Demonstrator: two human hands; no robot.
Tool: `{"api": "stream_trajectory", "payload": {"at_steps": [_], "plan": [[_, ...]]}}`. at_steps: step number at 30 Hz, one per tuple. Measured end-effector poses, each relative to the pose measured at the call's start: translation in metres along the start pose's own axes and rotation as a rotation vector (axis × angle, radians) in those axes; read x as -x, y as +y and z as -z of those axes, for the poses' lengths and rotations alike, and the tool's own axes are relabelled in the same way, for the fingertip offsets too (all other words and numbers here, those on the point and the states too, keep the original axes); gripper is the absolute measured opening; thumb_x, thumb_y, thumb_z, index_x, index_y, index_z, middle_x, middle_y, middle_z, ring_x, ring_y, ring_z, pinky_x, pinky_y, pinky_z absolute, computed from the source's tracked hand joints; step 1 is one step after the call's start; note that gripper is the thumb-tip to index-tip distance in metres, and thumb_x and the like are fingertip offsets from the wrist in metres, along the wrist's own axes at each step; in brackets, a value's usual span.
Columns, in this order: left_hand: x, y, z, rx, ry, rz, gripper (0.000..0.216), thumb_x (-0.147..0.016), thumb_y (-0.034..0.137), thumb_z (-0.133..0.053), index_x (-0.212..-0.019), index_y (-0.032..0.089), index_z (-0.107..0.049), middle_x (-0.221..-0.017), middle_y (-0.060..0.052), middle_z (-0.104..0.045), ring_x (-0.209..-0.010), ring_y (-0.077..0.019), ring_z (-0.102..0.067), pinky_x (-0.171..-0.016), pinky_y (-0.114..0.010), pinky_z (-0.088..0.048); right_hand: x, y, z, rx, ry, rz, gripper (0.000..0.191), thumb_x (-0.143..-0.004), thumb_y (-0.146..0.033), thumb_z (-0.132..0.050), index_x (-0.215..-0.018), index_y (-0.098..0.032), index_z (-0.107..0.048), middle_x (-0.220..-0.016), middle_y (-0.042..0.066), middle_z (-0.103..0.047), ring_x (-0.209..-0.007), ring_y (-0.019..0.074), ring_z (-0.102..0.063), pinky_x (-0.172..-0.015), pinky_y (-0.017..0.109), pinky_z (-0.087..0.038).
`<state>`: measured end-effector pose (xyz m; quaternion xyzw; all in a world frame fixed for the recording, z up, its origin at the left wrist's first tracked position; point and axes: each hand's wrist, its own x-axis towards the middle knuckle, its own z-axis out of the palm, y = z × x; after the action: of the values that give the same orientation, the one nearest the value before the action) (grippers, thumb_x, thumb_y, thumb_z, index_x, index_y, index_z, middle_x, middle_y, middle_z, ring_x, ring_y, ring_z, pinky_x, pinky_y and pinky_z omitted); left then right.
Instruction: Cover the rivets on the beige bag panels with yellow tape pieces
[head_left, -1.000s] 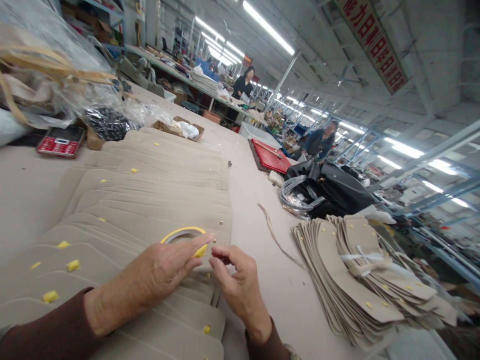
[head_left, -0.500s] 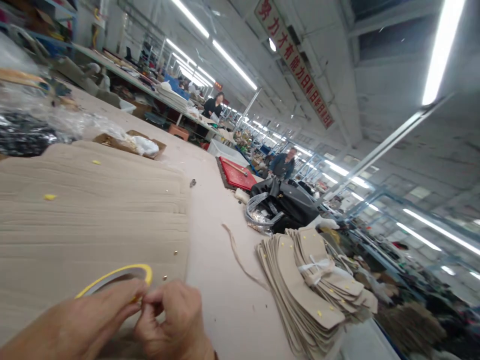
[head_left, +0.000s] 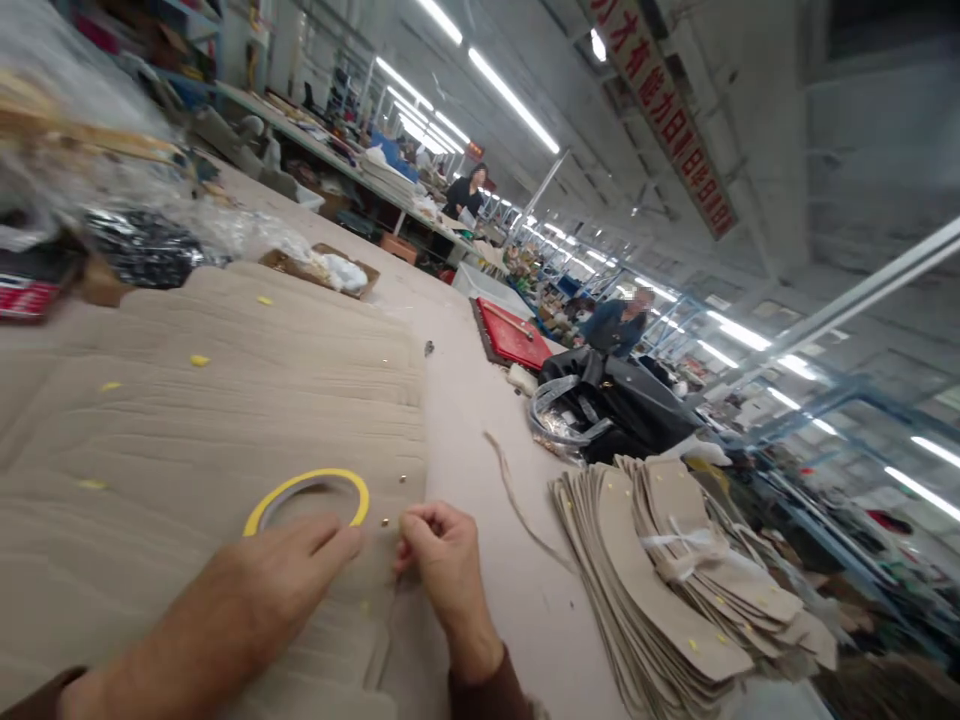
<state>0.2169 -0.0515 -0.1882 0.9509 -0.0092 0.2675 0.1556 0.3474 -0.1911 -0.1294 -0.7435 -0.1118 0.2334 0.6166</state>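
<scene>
A roll of yellow tape shows as a ring above the tan sheets. My left hand is closed over its near side, back of the hand up, its fingertips partly hidden. To the right, my right hand is closed in a pinch above the right edge of the tan sheet stack. Whatever lies between its fingers is too small or hidden to make out. Small gold studs sit on the sheets between the two hands. Bits of yellow tape are stuck on the sheets farther left.
On the right lies a bundle of curved tan pieces tied with a white strip. Behind it stand a black bag and a red tray. Plastic wrap and a small cardboard box lie at the back left. Co-workers stand beyond.
My hands were together at the tape; now they are apart, with my right hand farther right at the sheets' edge. The view has also turned left.
</scene>
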Motion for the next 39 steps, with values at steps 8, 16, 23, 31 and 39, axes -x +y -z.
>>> {"api": "stream_trajectory", "payload": {"at_steps": [8,16,23,31,39], "plan": [[-0.018,0.011,0.016,-0.211,-0.258,0.020,0.025,-0.083,-0.002,-0.050,-0.087,0.020,-0.061,-0.083,-0.004,-0.063,-0.077,-0.0211,-0.059,-0.065,-0.030,-0.046,-0.007,0.017,0.002,0.184,-0.112,0.068,0.029,-0.074,-0.042,-0.071,-0.077,-0.013,-0.070,-0.055,-0.001,-0.061,-0.043,0.0104,-0.053,-0.045,0.021,-0.046],[-0.020,0.016,0.023,-0.195,-0.374,0.084,0.023,-0.087,0.000,-0.051,-0.090,0.019,-0.064,-0.088,-0.006,-0.063,-0.082,-0.0233,-0.060,-0.070,-0.034,-0.050,-0.004,0.015,-0.006,0.587,-0.070,0.418,0.018,-0.083,-0.023,-0.057,-0.072,-0.018,-0.071,-0.069,0.002,-0.073,-0.063,0.0165,-0.066,-0.064,0.025,-0.048],[-0.016,0.015,0.020,-0.197,-0.372,0.134,0.029,-0.089,0.000,-0.046,-0.092,0.021,-0.066,-0.089,-0.006,-0.063,-0.081,-0.0263,-0.061,-0.071,-0.040,-0.050,-0.001,0.024,0.001,0.500,0.028,0.277,0.021,-0.086,-0.030,-0.061,-0.102,-0.017,-0.066,-0.058,-0.003,-0.065,-0.050,0.0160,-0.062,-0.049,0.023,-0.046],[-0.021,0.017,0.030,-0.120,-0.466,0.206,0.031,-0.094,0.004,-0.040,-0.102,0.021,-0.065,-0.097,-0.007,-0.064,-0.088,-0.0264,-0.062,-0.080,-0.043,-0.050,0.005,0.035,-0.001,0.708,0.054,0.620,0.020,-0.090,-0.021,-0.055,-0.084,-0.019,-0.074,-0.080,0.006,-0.075,-0.073,0.0187,-0.068,-0.071,0.027,-0.048],[-0.020,0.013,0.032,-0.135,-0.389,0.133,0.033,-0.088,0.000,-0.041,-0.100,0.020,-0.065,-0.093,-0.006,-0.064,-0.082,-0.0245,-0.063,-0.075,-0.039,-0.051,-0.001,0.018,-0.012,0.827,0.061,0.530,0.015,-0.081,-0.012,-0.061,-0.072,-0.017,-0.072,-0.065,0.002,-0.070,-0.059,0.0155,-0.063,-0.062,0.024,-0.042]]}}
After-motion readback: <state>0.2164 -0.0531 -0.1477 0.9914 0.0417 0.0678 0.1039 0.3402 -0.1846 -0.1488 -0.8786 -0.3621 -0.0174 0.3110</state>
